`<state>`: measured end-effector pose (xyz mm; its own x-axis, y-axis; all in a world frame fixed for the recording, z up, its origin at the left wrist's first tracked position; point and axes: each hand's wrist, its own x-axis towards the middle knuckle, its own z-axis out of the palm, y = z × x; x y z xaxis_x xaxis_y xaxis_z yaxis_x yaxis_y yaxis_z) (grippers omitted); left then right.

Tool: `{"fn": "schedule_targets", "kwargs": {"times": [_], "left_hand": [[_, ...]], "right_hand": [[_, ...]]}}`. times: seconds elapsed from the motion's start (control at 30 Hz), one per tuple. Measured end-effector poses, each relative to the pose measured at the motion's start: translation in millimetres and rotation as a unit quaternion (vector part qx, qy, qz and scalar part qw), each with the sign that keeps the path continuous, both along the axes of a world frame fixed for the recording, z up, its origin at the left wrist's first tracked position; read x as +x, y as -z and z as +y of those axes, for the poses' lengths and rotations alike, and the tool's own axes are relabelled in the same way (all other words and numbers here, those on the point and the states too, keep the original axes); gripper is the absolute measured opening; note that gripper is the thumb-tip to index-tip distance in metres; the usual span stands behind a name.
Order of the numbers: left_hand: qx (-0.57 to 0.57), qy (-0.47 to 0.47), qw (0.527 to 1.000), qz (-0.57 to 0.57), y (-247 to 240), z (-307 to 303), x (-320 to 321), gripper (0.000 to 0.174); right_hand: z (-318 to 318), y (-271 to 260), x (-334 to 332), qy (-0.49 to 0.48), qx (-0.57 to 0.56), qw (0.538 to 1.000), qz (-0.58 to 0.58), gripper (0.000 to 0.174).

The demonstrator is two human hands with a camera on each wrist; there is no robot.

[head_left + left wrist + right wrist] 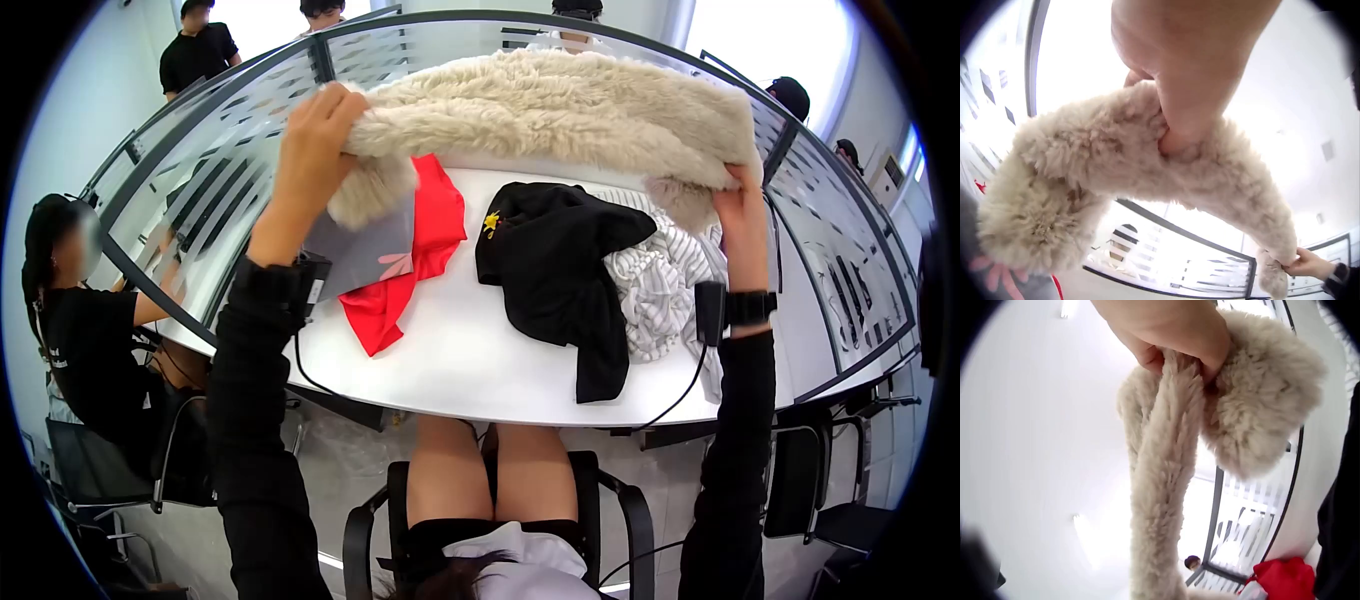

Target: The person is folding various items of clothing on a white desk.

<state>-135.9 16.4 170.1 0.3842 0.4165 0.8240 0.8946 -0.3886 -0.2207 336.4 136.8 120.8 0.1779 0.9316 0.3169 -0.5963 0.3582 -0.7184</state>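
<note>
A long beige fluffy scarf-like piece (550,105) is stretched sideways, raised above the far side of the table. Near one end my left hand (318,140) grips it, and in the left wrist view the thumb presses into the pile of the fluffy piece (1097,144). At the opposite end, my right hand (742,210) pinches the fabric, bunched between thumb and fingers in the right wrist view. A short end hangs below each hand. On the table (450,365) beneath lie a black garment (550,260) with a yellow motif and a white striped cloth (655,285).
A red cloth (435,225) and a grey piece with a pink flower print (365,250) lie at the left. Framed glass partitions (215,170) ring the table's back and sides. A seated person (95,330) is at the left; others stand or sit beyond the glass.
</note>
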Motion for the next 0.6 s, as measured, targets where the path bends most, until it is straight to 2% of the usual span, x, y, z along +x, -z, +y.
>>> {"fn": "schedule_targets", "kwargs": {"times": [0.07,0.13,0.17,0.23,0.27,0.3,0.33,0.37,0.43,0.53,0.6], "left_hand": [[-0.033,0.003,0.999,0.013,-0.3,-3.2,-13.7,0.033],[-0.085,0.027,0.995,0.042,11.6,-12.4,-27.1,0.033],[-0.096,0.016,0.993,0.066,25.8,-21.4,-32.0,0.033],[-0.146,-0.029,0.98,0.133,65.3,-55.1,-38.7,0.033],[-0.2,0.001,0.969,0.144,88.5,-70.7,-44.0,0.031],[-0.246,0.002,0.952,0.183,112.0,-87.2,-52.5,0.031],[-0.332,0.021,0.928,0.166,113.3,-108.5,-46.8,0.032],[-0.418,0.029,0.901,0.111,114.7,-126.9,-42.9,0.036],[-0.457,-0.017,0.888,0.041,126.0,-137.8,-46.9,0.051],[-0.286,-0.069,0.944,-0.15,142.4,-127.8,-35.1,0.068],[-0.21,-0.117,0.962,-0.13,143.5,-110.5,-22.5,0.075]], "right_hand": [[-24.9,12.8,5.0,-0.019,-0.011,0.999,0.029,0.038],[-59.7,34.3,0.1,-0.021,0.0,1.0,-0.022,0.04],[-76.2,50.1,-0.9,-0.01,-0.044,0.998,-0.032,0.042],[-108.1,94.2,4.9,-0.052,-0.021,0.998,-0.036,0.043],[-111.0,118.9,18.4,-0.019,-0.06,0.994,-0.092,0.044],[-124.6,130.8,16.3,-0.003,-0.066,0.994,-0.089,0.035],[-133.0,152.7,35.6,-0.042,-0.117,0.982,-0.142,0.037],[-136.2,163.1,46.5,-0.057,-0.139,0.98,-0.129,0.038],[-139.4,172.5,60.3,-0.089,-0.181,0.974,-0.105,0.04],[-128.6,166.6,64.6,-0.116,-0.179,0.976,-0.034,0.052],[-124.3,150.8,58.4,-0.155,-0.192,0.969,-0.002,0.057]]}}
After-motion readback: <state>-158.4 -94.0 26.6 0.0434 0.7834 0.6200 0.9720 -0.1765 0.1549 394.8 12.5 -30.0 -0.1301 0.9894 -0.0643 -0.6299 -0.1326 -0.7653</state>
